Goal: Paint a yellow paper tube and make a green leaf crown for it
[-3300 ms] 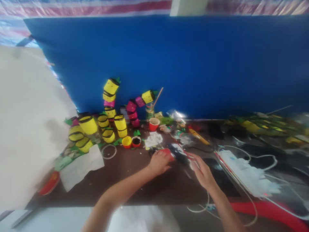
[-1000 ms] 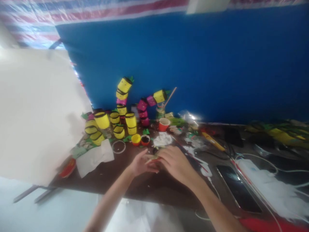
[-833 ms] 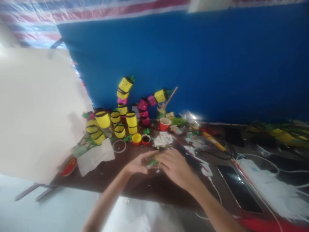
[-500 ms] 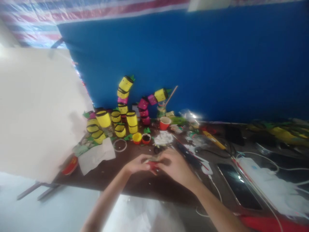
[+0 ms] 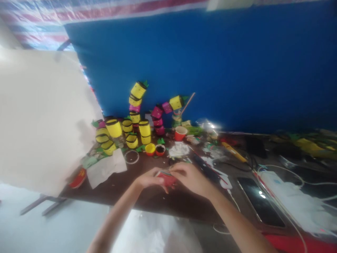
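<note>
- Location of workpiece: the small red piece (image 5: 170,179) is between the two hands, raised over the front of the worktop (image 5: 126,188), with a pale upper edge facing up.
- Left grip: the left hand (image 5: 149,179) is clamped on the red piece, thumb at the near side, fingers around and below.
- Right grip: the fingertips of the right hand (image 5: 189,177) meet the upper edge at its right side. Whether they pinch the edge or only press on it cannot be told.
- Use the left hand as the fixture and let the right fingertips do the fine work.
- Apply light, even pressure; the thin-looking wall would probably crease under a hard squeeze.
- Turn the piece with the left hand, in small steps, so the right wrist need not twist.
- Hold the piece low, so that a slip ends on the worktop.
- Maintain clearance from the yellow cup (image 5: 150,150) and the dark-filled cup (image 5: 160,154), both standing just beyond the hands.
</note>
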Motion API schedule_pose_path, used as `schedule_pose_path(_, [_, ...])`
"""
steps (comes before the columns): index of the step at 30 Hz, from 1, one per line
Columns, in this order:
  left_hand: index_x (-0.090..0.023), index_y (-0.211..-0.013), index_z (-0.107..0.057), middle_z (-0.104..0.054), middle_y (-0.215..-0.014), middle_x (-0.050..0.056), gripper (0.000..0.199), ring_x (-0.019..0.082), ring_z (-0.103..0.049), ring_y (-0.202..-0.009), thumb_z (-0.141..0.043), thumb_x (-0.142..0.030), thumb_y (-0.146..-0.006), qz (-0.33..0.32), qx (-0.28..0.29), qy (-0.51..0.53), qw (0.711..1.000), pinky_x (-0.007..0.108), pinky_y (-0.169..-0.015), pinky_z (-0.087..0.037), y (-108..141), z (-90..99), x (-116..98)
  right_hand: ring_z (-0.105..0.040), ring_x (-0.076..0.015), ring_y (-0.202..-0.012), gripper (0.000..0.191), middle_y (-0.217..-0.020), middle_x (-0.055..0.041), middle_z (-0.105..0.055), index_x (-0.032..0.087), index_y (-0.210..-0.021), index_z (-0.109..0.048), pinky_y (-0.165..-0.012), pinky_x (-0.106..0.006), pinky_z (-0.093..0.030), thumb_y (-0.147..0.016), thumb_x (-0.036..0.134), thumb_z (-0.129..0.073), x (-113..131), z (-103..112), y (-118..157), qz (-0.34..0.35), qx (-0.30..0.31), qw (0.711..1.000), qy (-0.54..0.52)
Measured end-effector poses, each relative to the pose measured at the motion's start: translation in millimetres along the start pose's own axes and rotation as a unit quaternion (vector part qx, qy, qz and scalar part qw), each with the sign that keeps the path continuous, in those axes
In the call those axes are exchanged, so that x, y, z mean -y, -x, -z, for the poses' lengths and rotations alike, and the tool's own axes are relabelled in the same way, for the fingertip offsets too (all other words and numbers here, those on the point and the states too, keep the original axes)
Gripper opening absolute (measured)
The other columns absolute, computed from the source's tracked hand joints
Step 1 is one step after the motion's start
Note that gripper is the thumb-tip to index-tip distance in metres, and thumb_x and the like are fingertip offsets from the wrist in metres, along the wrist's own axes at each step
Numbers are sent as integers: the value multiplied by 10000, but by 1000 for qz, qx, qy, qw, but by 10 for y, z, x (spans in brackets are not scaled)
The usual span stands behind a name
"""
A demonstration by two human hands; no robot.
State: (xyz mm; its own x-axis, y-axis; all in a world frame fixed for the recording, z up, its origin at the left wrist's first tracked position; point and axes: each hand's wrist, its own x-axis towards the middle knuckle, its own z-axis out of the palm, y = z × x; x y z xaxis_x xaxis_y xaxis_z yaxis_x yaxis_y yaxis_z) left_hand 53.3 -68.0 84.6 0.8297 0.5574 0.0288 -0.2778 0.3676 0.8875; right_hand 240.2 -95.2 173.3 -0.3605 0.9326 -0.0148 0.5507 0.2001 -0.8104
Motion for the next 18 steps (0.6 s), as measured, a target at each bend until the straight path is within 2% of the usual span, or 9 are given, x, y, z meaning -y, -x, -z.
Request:
schedule_pose_path(7, [-45,-1034,-604,-637,-948,205,640,284,-624,-854,-679,-541,-636,-44,25,42,998,355,-647,-522,-7,16,14,-600,-178,-733,97,-713,-33,-673,199,-659,-680,-713,-289,-443,-728,205,-612,46,-39,-24,34,-75,994,72])
schedule_pose_path(9, [-47,-1046,-595,-636,-964,215,663,289,-627,-857,-676,-557,-629,-43,25,44,998,358,-645,-522,-3,32,30,-607,-178,-706,93,-694,-34,-672,193,-654,-681,-668,-276,-449,-714,242,-629,25,-41,-31,15,-70,997,39])
schedule_pose_path(13, [-74,-1098,-564,-630,-996,212,692,292,-629,-864,-682,-560,-621,-23,17,48,998,366,-654,-524,22,48,46,-607,-178,-622,225,-648,-36,-673,173,-659,-681,-596,-269,-449,-724,379,-619,-46,-29,-69,-22,-49,996,-65])
schedule_pose_path(16, [-102,-1147,-532,-630,-1010,194,648,293,-631,-873,-649,-533,-678,-2,-4,69,998,401,-674,-524,71,38,35,-599,-182,-660,259,-677,-37,-671,164,-665,-666,-629,-272,-442,-707,417,-630,-110,6,-100,-22,-132,987,-92])
schedule_pose_path(18, [-119,-1144,-532,-625,-1035,181,572,287,-628,-893,-601,-514,-735,32,-53,84,995,432,-711,-516,115,36,34,-590,-176,-681,281,-699,-33,-659,165,-715,-647,-627,-261,-437,-707,446,-625,-185,44,-108,-31,-211,968,-129])
